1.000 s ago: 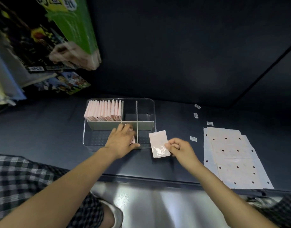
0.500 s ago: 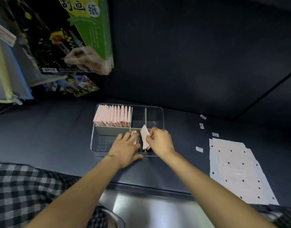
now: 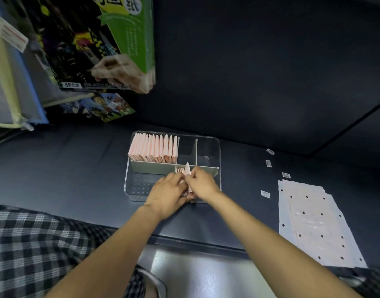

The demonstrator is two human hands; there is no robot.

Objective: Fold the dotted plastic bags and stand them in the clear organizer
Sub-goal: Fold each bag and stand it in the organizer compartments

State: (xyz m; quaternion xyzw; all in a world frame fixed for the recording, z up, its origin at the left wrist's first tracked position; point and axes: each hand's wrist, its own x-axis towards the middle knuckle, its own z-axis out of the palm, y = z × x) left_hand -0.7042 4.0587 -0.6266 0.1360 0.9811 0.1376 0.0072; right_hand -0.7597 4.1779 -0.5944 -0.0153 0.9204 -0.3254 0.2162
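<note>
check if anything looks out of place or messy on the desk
Four small white labels lie scattered loose on the dark desk, between the clear organizer and the flat dotted bags. Otherwise tidy.

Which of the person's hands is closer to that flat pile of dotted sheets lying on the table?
Right. The right hand is over the clear organizer, on the side toward the dotted sheets; the left hand sits beside it, farther away.

"5PCS" is printed in white on a dark tag at the lower edge of the scratch-art paper pack [image 3: 92, 50]. On its green panel, the large Chinese character "纸" can be read; the smaller print below is illegible.
</note>
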